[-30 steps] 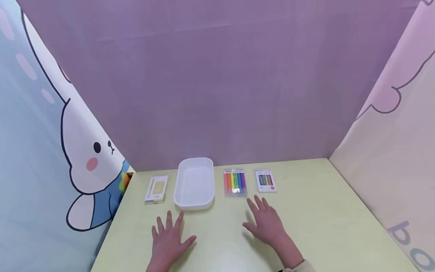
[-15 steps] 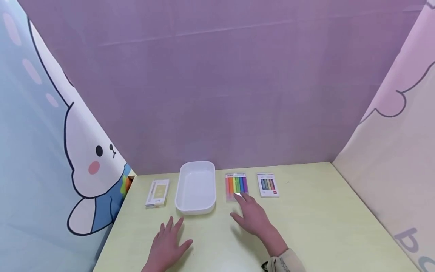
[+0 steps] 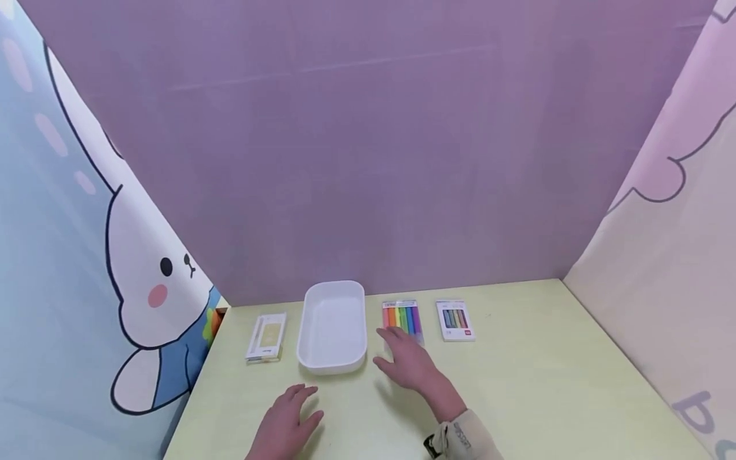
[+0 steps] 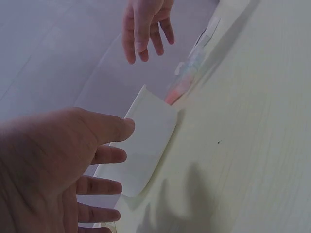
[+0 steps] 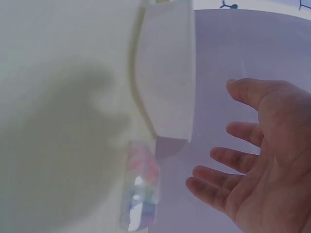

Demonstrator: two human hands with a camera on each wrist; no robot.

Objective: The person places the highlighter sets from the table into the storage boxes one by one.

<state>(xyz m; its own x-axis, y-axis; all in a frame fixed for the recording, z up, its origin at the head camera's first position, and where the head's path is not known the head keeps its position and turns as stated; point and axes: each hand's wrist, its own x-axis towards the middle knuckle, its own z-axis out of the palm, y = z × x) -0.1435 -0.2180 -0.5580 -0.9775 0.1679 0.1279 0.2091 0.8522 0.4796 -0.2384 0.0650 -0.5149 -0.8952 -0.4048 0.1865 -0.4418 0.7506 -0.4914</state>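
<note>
My right hand [image 3: 409, 362] hovers with spread, relaxed fingers over the near end of a clear pack of rainbow-coloured sticks [image 3: 405, 313], partly covering it in the head view. In the right wrist view nothing lies between the fingers of that hand [image 5: 262, 155], and the pack [image 5: 141, 194] lies past them. Left of the pack stands a white plastic tray [image 3: 332, 369]. In front of it, my left hand [image 3: 284, 425] is held above the table, fingers loosely bent and holding nothing. The left wrist view has this hand [image 4: 58, 165] near the tray's side [image 4: 146, 141].
A white box with a yellowish panel [image 3: 266, 337] lies left of the tray. To the right of the pack is a flat white box picturing coloured sticks [image 3: 455, 321]. A purple cloth [image 3: 368, 160] rises behind the pale yellow table [image 3: 546, 383], with printed curtains on both sides.
My right hand has moved left, from below the flat white box to the coloured pack. The left hand has drawn slightly back, its fingers less spread. The head view has tilted up a little.
</note>
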